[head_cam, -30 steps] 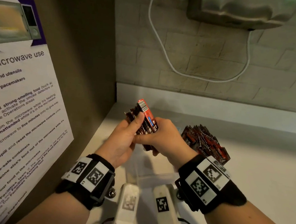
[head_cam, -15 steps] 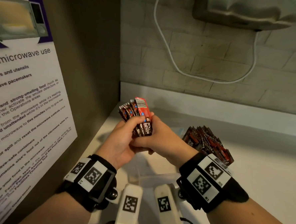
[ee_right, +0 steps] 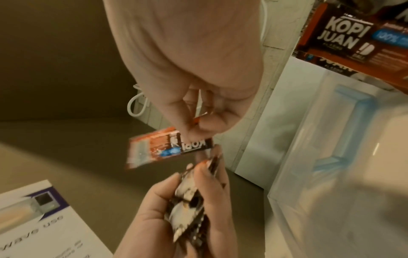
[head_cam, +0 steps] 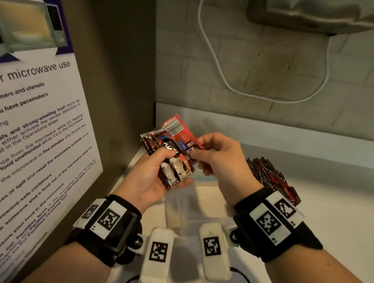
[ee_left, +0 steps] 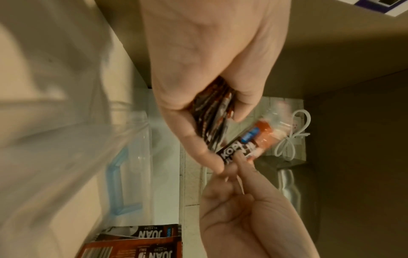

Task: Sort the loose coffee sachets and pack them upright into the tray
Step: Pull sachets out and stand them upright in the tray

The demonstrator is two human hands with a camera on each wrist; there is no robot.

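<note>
Head view: the left hand (head_cam: 151, 178) grips a sachet stack (head_cam: 171, 162) above the clear tray (head_cam: 199, 207), while the right hand (head_cam: 222, 163) pinches one red sachet (head_cam: 180, 132).

Left wrist view: fingers (ee_left: 198, 139) curl round the stack.

Right wrist view: thumb and fingers (ee_right: 183, 115) pinch the sachet's edge.

Wearing wide black fabric wrist strap (head_cam: 109, 243) on left forearm, matching black strap (head_cam: 285, 239) on right. Carrying white rectangular plates printed with black square fiducial markers (head_cam: 109, 219) on left strap, similar marker plates (head_cam: 268, 223) on right. Carrying white rounded camera housing (head_cam: 157, 257) off left strap, marker on top face; second white housing (head_cam: 214, 250) off right strap. Trailing thin black cable (head_cam: 243, 280) from right housing. Showing bare forearms, no sleeves.
</note>
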